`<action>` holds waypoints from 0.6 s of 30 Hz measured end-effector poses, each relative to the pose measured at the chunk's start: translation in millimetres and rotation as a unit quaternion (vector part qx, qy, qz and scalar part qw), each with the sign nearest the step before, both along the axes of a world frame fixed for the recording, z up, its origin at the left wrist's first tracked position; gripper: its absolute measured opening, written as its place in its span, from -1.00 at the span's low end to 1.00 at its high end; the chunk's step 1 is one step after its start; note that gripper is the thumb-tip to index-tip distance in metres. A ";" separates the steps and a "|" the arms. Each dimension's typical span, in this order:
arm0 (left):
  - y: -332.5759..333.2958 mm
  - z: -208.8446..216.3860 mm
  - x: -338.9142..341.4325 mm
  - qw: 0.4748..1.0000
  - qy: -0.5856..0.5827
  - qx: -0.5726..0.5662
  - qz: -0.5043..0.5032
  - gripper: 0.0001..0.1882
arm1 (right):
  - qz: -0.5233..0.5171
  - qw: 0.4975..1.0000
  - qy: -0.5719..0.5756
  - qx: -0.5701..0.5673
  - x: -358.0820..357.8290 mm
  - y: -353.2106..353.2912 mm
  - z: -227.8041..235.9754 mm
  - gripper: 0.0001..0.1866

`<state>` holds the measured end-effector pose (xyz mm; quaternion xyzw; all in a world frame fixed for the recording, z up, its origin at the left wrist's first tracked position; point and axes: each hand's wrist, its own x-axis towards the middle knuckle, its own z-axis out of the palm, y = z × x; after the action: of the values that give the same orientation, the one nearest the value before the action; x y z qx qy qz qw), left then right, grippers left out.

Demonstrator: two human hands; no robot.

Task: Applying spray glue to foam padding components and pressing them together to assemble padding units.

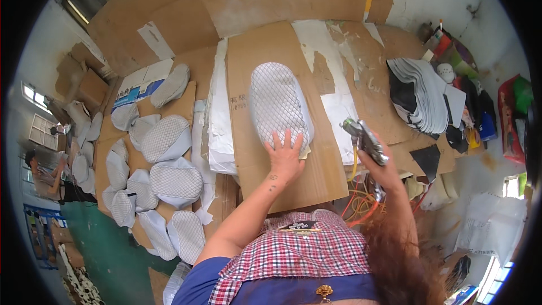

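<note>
One left grip (285,165) spreading open on quilted cover (276,99), right grip (384,165) wrapping spray gun (370,144), more covers (165,138) crowding left.

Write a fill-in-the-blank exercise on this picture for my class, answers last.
1. Of the left hand and right hand, only the ____ touches the quilted cover.
2. That cover lies on a brown sheet made of ____.
3. The metallic tool is in the person's ____ hand.
Missing words: left; cardboard; right.
</note>
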<state>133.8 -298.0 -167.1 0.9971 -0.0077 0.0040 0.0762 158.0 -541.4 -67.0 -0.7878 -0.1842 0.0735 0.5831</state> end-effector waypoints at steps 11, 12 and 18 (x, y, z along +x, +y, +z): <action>15.7 4.0 -14.3 0.991 -0.053 -0.099 -0.072 -0.27 | -0.018 0.999 -0.006 0.041 -60.8 36.2 115.1 -0.41; 19.9 3.4 -15.4 0.991 -0.058 -0.101 -0.072 -0.27 | -0.017 0.999 -0.010 0.040 -68.2 35.6 119.1 -0.41; 22.7 1.5 -23.0 0.983 -0.086 -0.133 -0.096 -0.31 | -0.038 0.997 0.019 0.067 -86.1 40.2 128.4 -0.40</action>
<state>110.8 -275.2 -165.6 0.9687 -0.1093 0.0832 0.2068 71.9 -501.2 61.4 -0.7517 -0.1481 0.0536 0.6404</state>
